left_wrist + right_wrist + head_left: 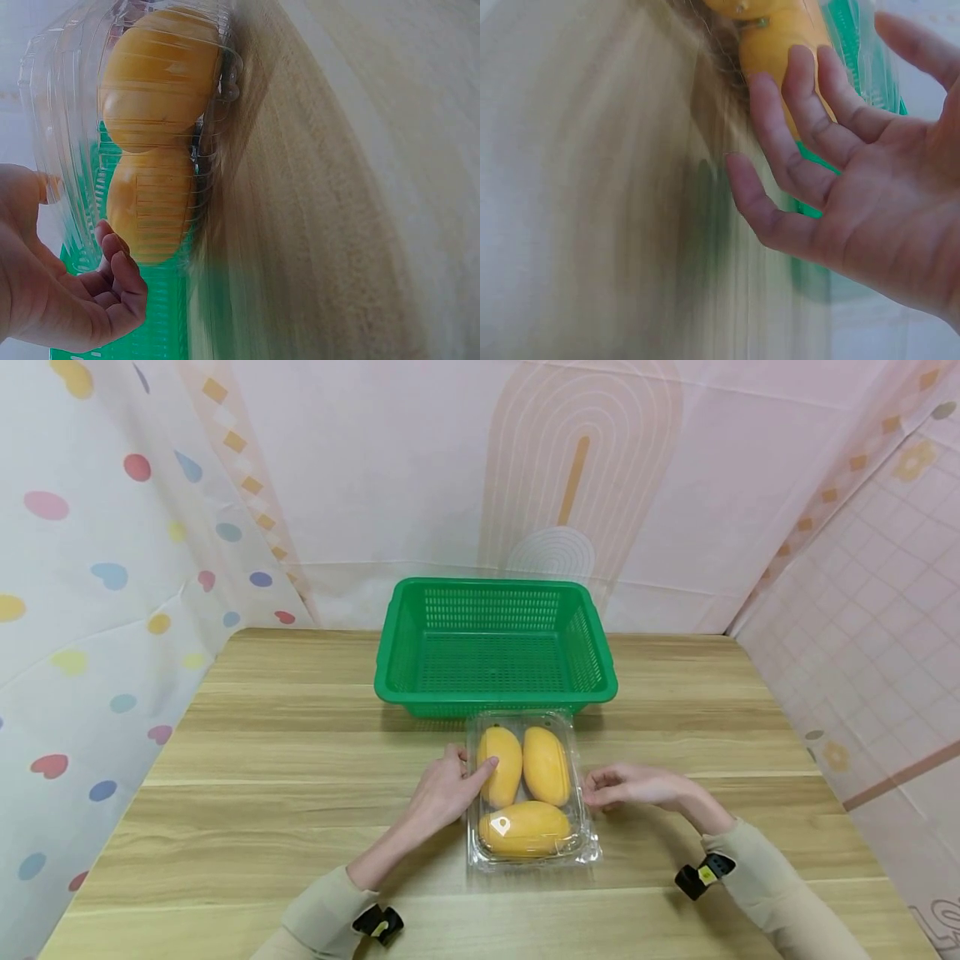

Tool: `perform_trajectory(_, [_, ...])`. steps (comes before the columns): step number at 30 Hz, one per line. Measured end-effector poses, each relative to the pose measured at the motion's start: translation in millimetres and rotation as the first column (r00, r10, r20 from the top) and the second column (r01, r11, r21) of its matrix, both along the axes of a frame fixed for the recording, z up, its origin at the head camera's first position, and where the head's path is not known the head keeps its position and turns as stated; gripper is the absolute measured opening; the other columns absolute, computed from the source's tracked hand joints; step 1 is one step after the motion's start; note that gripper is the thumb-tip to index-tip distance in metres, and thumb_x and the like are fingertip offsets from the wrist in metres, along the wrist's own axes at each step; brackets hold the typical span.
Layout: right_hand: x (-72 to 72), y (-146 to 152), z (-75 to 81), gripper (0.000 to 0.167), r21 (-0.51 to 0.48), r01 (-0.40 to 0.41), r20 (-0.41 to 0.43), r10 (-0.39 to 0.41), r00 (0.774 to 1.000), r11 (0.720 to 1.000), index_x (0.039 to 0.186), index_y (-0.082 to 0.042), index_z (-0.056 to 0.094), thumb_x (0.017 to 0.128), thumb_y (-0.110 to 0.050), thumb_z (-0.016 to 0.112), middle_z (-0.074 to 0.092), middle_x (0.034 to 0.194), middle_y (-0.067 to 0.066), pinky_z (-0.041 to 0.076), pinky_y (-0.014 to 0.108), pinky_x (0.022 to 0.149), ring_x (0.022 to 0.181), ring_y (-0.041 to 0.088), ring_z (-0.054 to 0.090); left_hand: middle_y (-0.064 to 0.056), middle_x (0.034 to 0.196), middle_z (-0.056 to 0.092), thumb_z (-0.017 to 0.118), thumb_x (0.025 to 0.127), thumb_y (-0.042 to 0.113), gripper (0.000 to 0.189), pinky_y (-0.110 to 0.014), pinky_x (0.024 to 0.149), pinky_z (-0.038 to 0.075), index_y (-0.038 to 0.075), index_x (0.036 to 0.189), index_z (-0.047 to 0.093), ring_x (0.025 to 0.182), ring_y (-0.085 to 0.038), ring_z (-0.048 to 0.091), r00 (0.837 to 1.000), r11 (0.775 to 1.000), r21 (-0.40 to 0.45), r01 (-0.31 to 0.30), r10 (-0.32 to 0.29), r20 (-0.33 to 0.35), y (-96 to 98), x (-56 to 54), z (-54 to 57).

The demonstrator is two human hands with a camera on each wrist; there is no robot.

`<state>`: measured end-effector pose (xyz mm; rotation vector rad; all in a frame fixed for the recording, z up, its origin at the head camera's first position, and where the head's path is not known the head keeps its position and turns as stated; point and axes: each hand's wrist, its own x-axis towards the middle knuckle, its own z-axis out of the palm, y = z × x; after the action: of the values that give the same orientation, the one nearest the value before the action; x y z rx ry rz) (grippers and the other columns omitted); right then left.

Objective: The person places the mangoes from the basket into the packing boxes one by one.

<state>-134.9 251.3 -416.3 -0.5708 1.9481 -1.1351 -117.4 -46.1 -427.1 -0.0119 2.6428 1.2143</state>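
Observation:
A clear plastic clamshell box (531,802) with three yellow mangoes inside lies on the table. Two mangoes stand side by side in its far half, and one mango (525,829) lies crosswise at the near end. My left hand (448,789) grips the box's left side, thumb over the lid and fingers curled at the side wall, as the left wrist view (67,277) shows too. At the opposite side, my right hand (633,785) has its fingertips right by the edge. Its fingers (802,112) are loosely bent and spread in the right wrist view.
Directly behind the box stands a green plastic basket (495,700) with slotted walls, its front rim close to the box's far end. The wood-grain table (285,760) ends at patterned cloth (360,485) hanging at the back and both sides.

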Motion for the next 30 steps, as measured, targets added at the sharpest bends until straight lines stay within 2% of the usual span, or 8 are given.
perform_trajectory(4, [7.9, -0.2, 1.7, 0.027, 0.031, -0.036, 0.004, 0.036, 0.999, 0.999, 0.094, 0.001, 0.059, 0.092, -0.026, 0.059, 0.057, 0.087, -0.002, 0.042, 0.025, 0.075, 0.079, 0.008, 0.05, -0.003, 0.068, 0.052, 0.055, 0.09, 0.051, 0.06, -0.025, 0.046, 0.035, -0.002, 0.118, 0.049, 0.053, -0.013, 0.043, 1.0, 1.0, -0.003, 0.0, 0.0, -0.009, -0.1, 0.1, -0.1])
perform_trajectory(13, [24.7, -4.7, 8.6, 0.028, 0.063, -0.047, 0.023, 0.046, 0.999, 0.997, 0.091, 0.003, 0.063, 0.088, -0.025, 0.063, 0.062, 0.084, -0.004, 0.044, 0.025, 0.076, 0.079, 0.01, 0.055, -0.003, 0.067, 0.051, 0.055, 0.09, 0.051, 0.06, -0.025, 0.045, 0.035, -0.002, 0.118, 0.049, 0.052, -0.013, 0.042, 1.0, 1.0, 0.004, -0.001, 0.001, -0.015, -0.7, 1.0, -0.4])
perform_trajectory(18, [34.2, -11.3, 8.8, 0.031, 0.068, -0.063, 0.068, 0.058, 0.996, 0.996, 0.09, 0.006, 0.064, 0.086, -0.025, 0.066, 0.06, 0.077, -0.01, 0.04, 0.018, 0.066, 0.069, 0.003, 0.049, -0.003, 0.067, 0.052, 0.056, 0.09, 0.05, 0.06, -0.025, 0.046, 0.036, -0.002, 0.118, 0.05, 0.053, -0.013, 0.044, 1.0, 1.0, -0.007, -0.006, 0.006, -0.028, -0.4, 1.5, -0.6])
perform_trajectory(24, [41.5, -17.3, 5.9, 0.03, 0.074, 0.012, 0.085, -0.019, 0.996, 0.997, 0.078, 0.008, 0.063, 0.083, -0.021, 0.069, 0.043, 0.057, -0.015, 0.026, 0.015, 0.051, 0.053, -0.001, 0.032, -0.003, 0.067, 0.051, 0.056, 0.09, 0.051, 0.061, -0.025, 0.045, 0.036, -0.002, 0.118, 0.049, 0.053, -0.013, 0.044, 1.0, 1.0, -0.003, -0.007, 0.007, -0.028, 0.0, 0.9, -1.5])
perform_trajectory(27, [43.0, -18.0, 4.0, 0.026, 0.062, 0.045, 0.098, -0.051, 0.994, 0.997, 0.075, 0.005, 0.063, 0.083, -0.019, 0.069, 0.041, 0.055, -0.015, 0.026, 0.015, 0.05, 0.052, 0.0, 0.032, -0.003, 0.066, 0.051, 0.055, 0.09, 0.051, 0.061, -0.024, 0.045, 0.035, -0.002, 0.119, 0.049, 0.052, -0.013, 0.044, 1.0, 1.0, -0.001, -0.006, 0.006, -0.025, -0.1, 0.7, -1.8])
perform_trajectory(30, [43.7, -18.2, 2.9, 0.029, 0.033, 0.05, 0.113, -0.054, 0.992, 0.998, 0.076, 0.012, 0.062, 0.083, -0.016, 0.068, 0.042, 0.055, -0.014, 0.026, 0.016, 0.051, 0.052, 0.0, 0.033, -0.003, 0.066, 0.05, 0.055, 0.09, 0.051, 0.061, -0.024, 0.045, 0.035, -0.002, 0.119, 0.049, 0.051, -0.013, 0.043, 1.0, 1.0, 0.0, -0.006, 0.006, -0.022, 0.0, 0.7, -1.8])
